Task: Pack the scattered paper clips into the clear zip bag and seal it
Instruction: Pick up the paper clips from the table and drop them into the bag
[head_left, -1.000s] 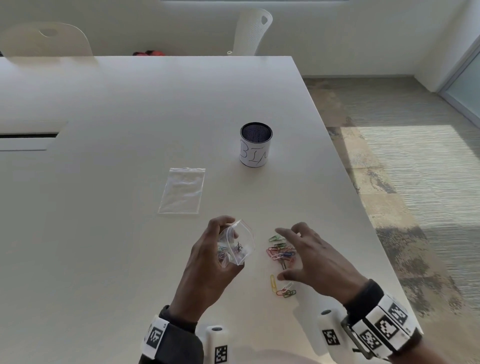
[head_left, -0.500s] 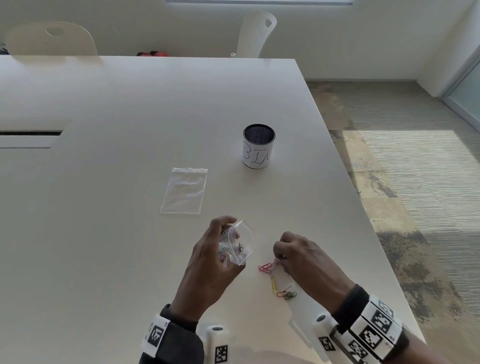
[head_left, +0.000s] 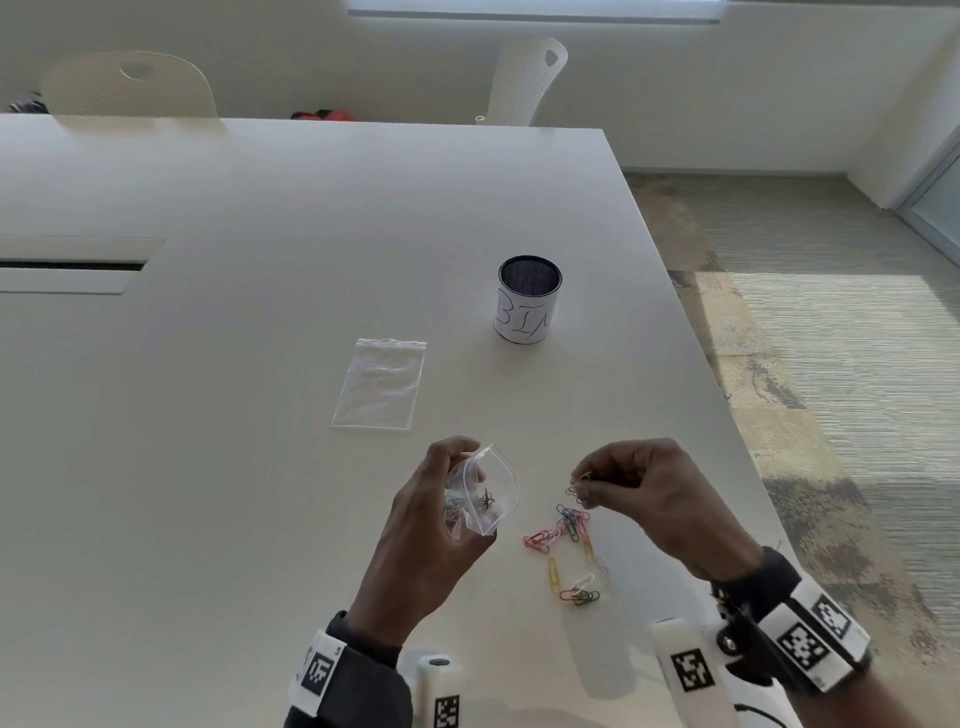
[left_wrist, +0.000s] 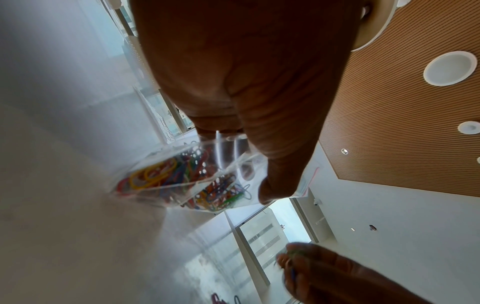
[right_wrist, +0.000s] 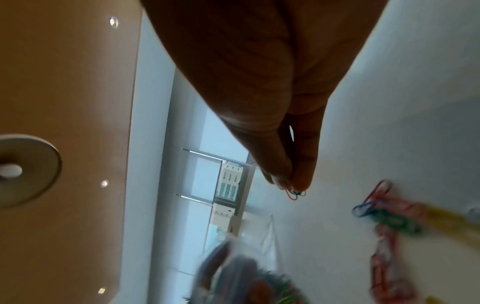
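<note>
Head view: right hand (head_left: 641, 499) pinches paper clips (head_left: 581, 487); left hand (head_left: 434, 525) grips open zip bag (head_left: 485, 491) — a missed mouth scatters them across the tabletop (head_left: 260, 467).

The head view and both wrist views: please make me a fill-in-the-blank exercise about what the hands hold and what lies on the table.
1. The left hand holds a clear zip bag with its mouth ____.
2. The right hand pinches a few paper clips above the ____.
3. A second zip bag lies flat on the table and looks ____.
4. The cup bears the handwritten word ____.

Missing words: open; table; empty; BIN
</note>
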